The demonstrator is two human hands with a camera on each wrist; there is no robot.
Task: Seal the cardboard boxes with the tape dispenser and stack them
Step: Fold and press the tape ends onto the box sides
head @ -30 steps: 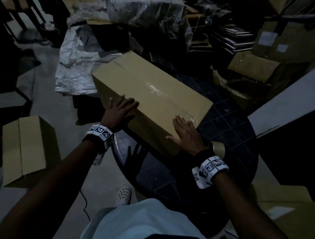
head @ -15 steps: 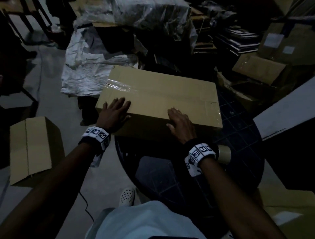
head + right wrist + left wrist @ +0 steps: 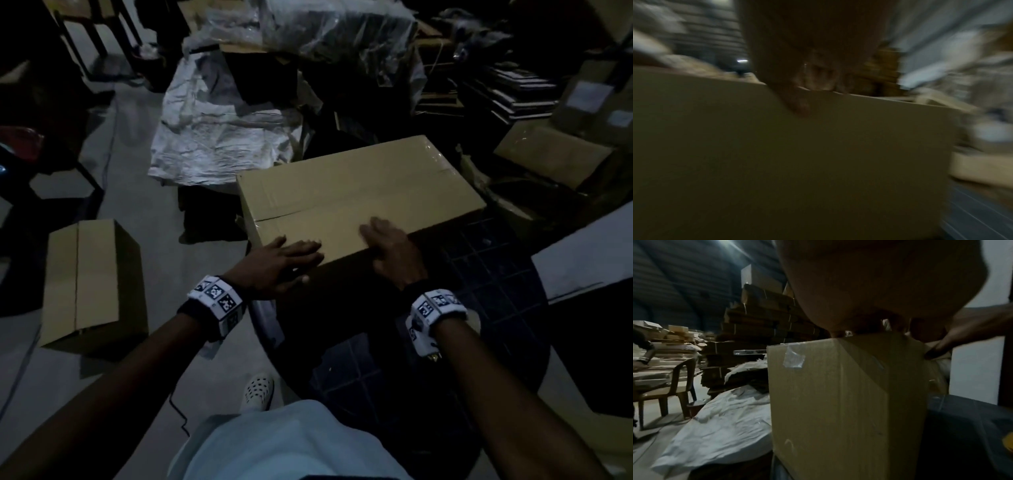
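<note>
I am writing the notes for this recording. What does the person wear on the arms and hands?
Both forearms are bare, with no sleeves, and neither the left hand nor the right hand wears a glove. Each wrist carries a dark strap with a white block on it, printed with square black-and-white code markers: the left wrist band and the right wrist band. No cables show on the arms.

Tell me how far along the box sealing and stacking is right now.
Done: the long brown cardboard box on the dark round table has clear tape over its top seam. In hand: the left hand and right hand rest on its near edge. Left: the smaller brown cardboard box lies alone on the floor; nothing is stacked.
</note>
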